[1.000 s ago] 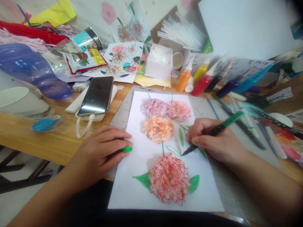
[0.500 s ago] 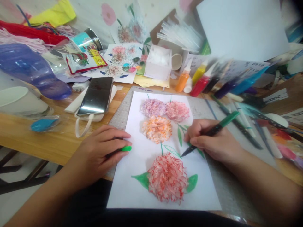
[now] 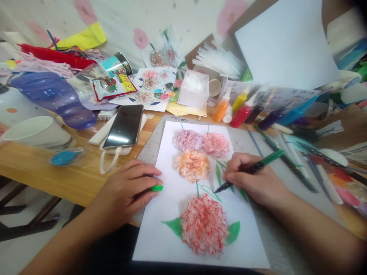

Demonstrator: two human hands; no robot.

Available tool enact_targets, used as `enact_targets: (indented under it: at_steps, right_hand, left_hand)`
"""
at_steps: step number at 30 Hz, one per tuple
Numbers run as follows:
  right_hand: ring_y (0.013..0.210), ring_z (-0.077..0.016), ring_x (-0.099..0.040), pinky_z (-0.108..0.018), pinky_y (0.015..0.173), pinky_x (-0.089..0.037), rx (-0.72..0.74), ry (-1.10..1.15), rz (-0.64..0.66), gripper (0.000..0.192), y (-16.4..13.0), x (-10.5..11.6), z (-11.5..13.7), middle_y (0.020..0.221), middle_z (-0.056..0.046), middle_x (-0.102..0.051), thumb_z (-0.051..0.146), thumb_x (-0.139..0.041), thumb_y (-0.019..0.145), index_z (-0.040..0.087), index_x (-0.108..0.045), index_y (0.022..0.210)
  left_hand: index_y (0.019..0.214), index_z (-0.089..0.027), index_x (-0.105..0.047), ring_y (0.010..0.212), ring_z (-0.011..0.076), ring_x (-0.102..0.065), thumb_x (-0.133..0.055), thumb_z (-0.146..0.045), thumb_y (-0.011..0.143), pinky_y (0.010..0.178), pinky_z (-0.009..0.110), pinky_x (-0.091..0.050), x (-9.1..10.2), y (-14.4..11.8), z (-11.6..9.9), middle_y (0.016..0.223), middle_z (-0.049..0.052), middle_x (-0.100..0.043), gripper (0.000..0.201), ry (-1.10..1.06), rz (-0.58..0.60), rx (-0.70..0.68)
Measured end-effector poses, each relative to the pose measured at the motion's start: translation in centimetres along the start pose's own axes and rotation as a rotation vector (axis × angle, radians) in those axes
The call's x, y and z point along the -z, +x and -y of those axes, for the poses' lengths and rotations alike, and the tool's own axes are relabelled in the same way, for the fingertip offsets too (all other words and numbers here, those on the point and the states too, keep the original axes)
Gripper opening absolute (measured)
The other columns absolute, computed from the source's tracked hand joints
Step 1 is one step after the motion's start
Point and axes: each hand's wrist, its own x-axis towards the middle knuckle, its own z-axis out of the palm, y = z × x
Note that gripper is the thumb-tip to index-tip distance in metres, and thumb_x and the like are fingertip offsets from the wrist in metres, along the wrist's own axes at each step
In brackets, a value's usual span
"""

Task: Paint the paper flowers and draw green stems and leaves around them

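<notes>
My right hand (image 3: 249, 177) grips a dark marker pen with a green end (image 3: 263, 158), its tip at an outlined green leaf (image 3: 210, 192) drawn on a white sheet (image 3: 160, 244). My left hand (image 3: 134, 187) rests at the sheet's left edge, fingers curled around a green pen cap (image 3: 156, 188). Raised, ruffled flowers sit on the sheet: a large red-and-white one (image 3: 205, 225), an orange one (image 3: 192, 165), a purple one (image 3: 187, 140) and a pink one (image 3: 216, 144). Filled green leaves flank the red flower; more leaves lie partly behind my right hand.
A grey cutting mat (image 3: 151, 141) lies under the sheet. To the left are a phone (image 3: 123, 126) with a white cable, a paper cup (image 3: 34, 131) and a blue packet (image 3: 65, 157). Paint bottles (image 3: 221, 107) stand behind; several pens (image 3: 289, 164) lie at right.
The marker tip has moved left along the leaf outline. The whole view has shifted slightly, with the scene lower in the picture. My left hand keeps its hold on the cap.
</notes>
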Motion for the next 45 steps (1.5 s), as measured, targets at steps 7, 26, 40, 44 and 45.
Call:
enact_targets:
  at_steps: [7, 26, 40, 44, 45]
  right_hand:
    - [0.048, -0.0098, -0.043, -0.023, 0.045, -0.030, 0.005, -0.076, -0.008, 0.021, -0.05, -0.16, 0.31, 0.050, 0.004, -0.049, 0.023, -0.070, 0.067, 0.020, -0.053, 0.055]
    - [0.046, -0.0087, -0.041, -0.023, 0.044, -0.029, 0.011, -0.056, 0.021, 0.022, 0.22, -0.24, 0.25, 0.049, 0.004, -0.049, 0.024, -0.070, 0.069, 0.020, -0.053, 0.057]
    - [0.047, -0.0088, -0.041, -0.023, 0.044, -0.029, 0.023, -0.090, 0.016, 0.021, 0.12, -0.31, 0.34, 0.050, 0.004, -0.049, 0.024, -0.070, 0.069, 0.020, -0.053, 0.057]
    - [0.047, -0.0092, -0.042, -0.023, 0.045, -0.030, 0.030, -0.081, 0.024, 0.021, 0.15, -0.41, 0.44, 0.049, 0.004, -0.049, 0.022, -0.069, 0.069, 0.020, -0.053, 0.057]
    - [0.047, -0.0089, -0.042, -0.022, 0.044, -0.029, 0.031, -0.095, 0.018, 0.020, 0.15, -0.45, 0.47, 0.049, 0.004, -0.049, 0.023, -0.069, 0.070, 0.020, -0.053, 0.057]
  left_hand:
    - [0.097, -0.025, -0.069, 0.099, 0.0181, -0.058, -0.059, -0.022, 0.088, 0.086, 0.032, -0.047, 0.02, -0.13, 0.06, 0.107, 0.002, -0.068, 0.015, 0.015, 0.026, -0.017]
    - [0.097, -0.024, -0.070, 0.099, 0.0183, -0.058, -0.059, -0.022, 0.088, 0.087, 0.034, -0.048, -0.10, 0.01, 0.02, 0.106, 0.003, -0.068, 0.014, 0.008, 0.027, -0.010]
    - [0.098, -0.025, -0.069, 0.099, 0.0182, -0.058, -0.059, -0.021, 0.088, 0.087, 0.034, -0.047, -0.06, 0.00, 0.10, 0.106, 0.002, -0.068, 0.014, 0.009, 0.031, -0.016]
    - [0.097, -0.024, -0.069, 0.098, 0.0184, -0.058, -0.059, -0.023, 0.088, 0.087, 0.034, -0.047, -0.09, -0.02, -0.01, 0.106, 0.003, -0.068, 0.014, 0.013, 0.029, -0.024]
    - [0.097, -0.024, -0.070, 0.098, 0.0184, -0.058, -0.058, -0.023, 0.089, 0.086, 0.034, -0.047, -0.10, -0.01, -0.02, 0.106, 0.003, -0.069, 0.014, 0.012, 0.026, -0.026]
